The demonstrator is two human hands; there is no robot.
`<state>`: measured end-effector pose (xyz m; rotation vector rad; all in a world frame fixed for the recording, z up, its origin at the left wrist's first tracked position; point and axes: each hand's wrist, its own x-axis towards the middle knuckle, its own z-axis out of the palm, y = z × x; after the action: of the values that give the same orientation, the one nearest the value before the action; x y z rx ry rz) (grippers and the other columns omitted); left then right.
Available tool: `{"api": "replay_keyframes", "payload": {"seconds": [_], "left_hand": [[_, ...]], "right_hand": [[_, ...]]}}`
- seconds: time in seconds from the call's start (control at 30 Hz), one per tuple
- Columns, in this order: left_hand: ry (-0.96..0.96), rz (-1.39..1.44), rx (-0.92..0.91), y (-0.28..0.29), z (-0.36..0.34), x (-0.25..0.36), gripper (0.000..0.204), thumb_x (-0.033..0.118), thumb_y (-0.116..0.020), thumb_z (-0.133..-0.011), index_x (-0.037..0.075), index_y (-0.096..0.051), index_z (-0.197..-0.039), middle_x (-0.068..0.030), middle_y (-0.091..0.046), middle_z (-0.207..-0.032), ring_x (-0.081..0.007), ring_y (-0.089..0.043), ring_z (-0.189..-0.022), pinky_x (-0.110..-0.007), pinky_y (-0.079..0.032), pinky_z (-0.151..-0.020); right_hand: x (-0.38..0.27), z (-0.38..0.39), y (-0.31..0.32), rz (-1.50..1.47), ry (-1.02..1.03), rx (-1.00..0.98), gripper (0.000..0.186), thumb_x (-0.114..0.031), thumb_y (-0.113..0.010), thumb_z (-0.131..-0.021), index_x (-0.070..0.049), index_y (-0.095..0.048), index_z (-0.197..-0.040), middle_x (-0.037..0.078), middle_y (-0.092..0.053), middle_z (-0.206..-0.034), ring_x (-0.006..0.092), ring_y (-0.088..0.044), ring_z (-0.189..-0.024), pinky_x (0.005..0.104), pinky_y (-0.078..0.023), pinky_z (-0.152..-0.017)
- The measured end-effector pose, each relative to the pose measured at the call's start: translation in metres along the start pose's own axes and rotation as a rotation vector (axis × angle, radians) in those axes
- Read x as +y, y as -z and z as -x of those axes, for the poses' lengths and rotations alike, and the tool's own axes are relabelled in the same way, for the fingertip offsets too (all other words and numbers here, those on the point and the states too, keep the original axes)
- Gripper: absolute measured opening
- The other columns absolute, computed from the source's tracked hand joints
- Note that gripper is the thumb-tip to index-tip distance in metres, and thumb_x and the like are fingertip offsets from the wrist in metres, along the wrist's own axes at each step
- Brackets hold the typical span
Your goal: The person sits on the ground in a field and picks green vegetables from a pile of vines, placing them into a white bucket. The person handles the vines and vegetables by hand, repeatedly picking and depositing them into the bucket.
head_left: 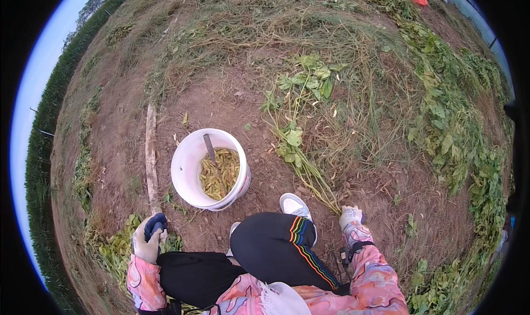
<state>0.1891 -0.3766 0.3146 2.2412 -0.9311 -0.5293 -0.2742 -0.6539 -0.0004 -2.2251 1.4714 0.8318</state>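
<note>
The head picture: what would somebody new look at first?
Probably the big white bucket left of the middle, with yellowish pods inside. Next, maybe the rainbow stripes on the black trousers at the lower middle. Then the gloved right hand, right of the knee, gripping the ends of long leafy stems.

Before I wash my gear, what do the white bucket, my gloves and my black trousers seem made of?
White bucket: probably plastic, given its smooth, faintly glossy walls. Left glove and right glove: apparently fabric, with a matt surface; the left's dark blue palm side suggests a rubbery coating. Black trousers: matt cloth, from the soft drape; fibre unclear.
</note>
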Motion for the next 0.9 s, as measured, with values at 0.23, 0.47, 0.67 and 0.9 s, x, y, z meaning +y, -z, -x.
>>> {"api": "replay_keyframes", "payload": {"seconds": [0.23,0.47,0.67,0.9], "left_hand": [[0.097,0.1,0.027,0.005,0.006,0.005,0.034,-0.011,-0.054,-0.078,-0.005,-0.058,-0.111,-0.0111,-0.065,-0.102,-0.0173,-0.062,-0.093,-0.028,-0.048,-0.085],[0.2,0.125,-0.086,0.005,0.004,0.018,0.032,-0.011,-0.053,-0.08,-0.006,-0.058,-0.112,-0.0108,-0.065,-0.102,-0.0144,-0.062,-0.093,-0.025,-0.048,-0.085],[0.157,0.157,-0.069,-0.001,0.004,0.019,0.03,-0.009,-0.054,-0.081,-0.005,-0.058,-0.111,-0.0088,-0.065,-0.099,-0.0135,-0.061,-0.089,-0.025,-0.048,-0.082],[0.103,0.07,-0.049,0.002,-0.001,0.025,0.031,-0.008,-0.055,-0.078,-0.003,-0.061,-0.107,-0.0097,-0.066,-0.097,-0.0157,-0.063,-0.087,-0.027,-0.048,-0.081]], "right_hand": [[-0.012,0.002,-0.001,-0.099,-0.081,-0.128,0.03,-0.02,-0.058,-0.08,-0.008,-0.058,-0.108,0.015,-0.063,-0.109,0.0292,-0.062,-0.102,0.0386,-0.049,-0.085],[-0.025,-0.009,-0.013,0.013,-0.072,-0.165,0.032,-0.021,-0.055,-0.083,-0.009,-0.059,-0.113,0.012,-0.067,-0.104,0.0254,-0.065,-0.098,0.0377,-0.051,-0.077],[-0.009,0.0,-0.003,-0.045,0.031,0.14,0.032,-0.025,-0.06,-0.078,-0.009,-0.056,-0.106,0.011,-0.064,-0.1,0.0288,-0.061,-0.095,0.0414,-0.047,-0.081],[-0.001,0.001,0.061,-0.653,0.201,0.736,0.041,-0.014,-0.069,-0.076,-0.007,-0.056,-0.114,0.009,-0.063,-0.09,0.0251,-0.062,-0.083,0.0361,-0.049,-0.071]]}}
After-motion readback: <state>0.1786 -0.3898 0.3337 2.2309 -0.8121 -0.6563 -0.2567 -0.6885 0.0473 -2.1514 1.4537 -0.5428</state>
